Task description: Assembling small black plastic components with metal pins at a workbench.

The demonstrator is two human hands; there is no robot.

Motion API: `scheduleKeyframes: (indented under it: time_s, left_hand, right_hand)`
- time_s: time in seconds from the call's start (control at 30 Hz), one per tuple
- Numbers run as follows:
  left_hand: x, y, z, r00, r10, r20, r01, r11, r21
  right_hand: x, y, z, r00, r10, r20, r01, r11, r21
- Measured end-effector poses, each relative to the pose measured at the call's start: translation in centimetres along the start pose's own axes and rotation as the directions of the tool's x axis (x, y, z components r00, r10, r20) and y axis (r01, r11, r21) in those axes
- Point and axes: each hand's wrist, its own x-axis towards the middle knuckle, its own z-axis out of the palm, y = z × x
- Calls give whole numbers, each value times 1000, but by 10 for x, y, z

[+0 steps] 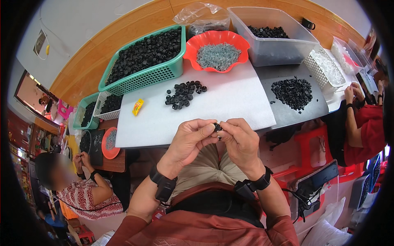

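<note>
A small black plastic part (217, 127) is pinched between the fingertips of both hands, just off the near edge of the white foam sheet (230, 98). My left hand (189, 137) grips it from the left with thumb and forefinger. From the other side my right hand (241, 141) closes its thumb and fingers at the same spot; a tiny piece below the fingertips is too small to make out. Beyond my hands lies a loose group of black round caps (180, 97). A red scalloped bowl (193, 51) holds many thin metal pins or screws.
A green basket (143, 75) of black caps stands at the back left, beside a clear plastic bin (275, 53). Smaller black parts (292, 93) are heaped on a dark board at the right. A yellow packet (138, 107) lies leftward. People work on both sides.
</note>
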Motion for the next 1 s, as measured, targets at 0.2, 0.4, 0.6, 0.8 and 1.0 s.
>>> scheduleKeyframes:
  time_s: [0.2,0.4,0.6,0.8,1.0]
  left_hand:
    - [0,-4,1,999,24,-27,-23,999,22]
    - [-2,-8,3,999,43,-29,-41,997,67]
    - [-3,-13,3,997,62,-40,-57,993,108]
    - [-5,-17,7,993,113,-33,-104,976,192]
    - [-5,-19,10,991,131,-13,-125,970,210]
  right_hand:
    - [-3,4,0,995,-99,5,99,993,-65]
    - [-6,4,0,992,-125,-4,124,989,-81]
    - [-10,5,1,992,-124,-10,122,988,-91]
    - [-12,9,-1,992,-124,-19,122,989,-83]
    - [-14,9,-5,995,-93,-18,92,995,-45]
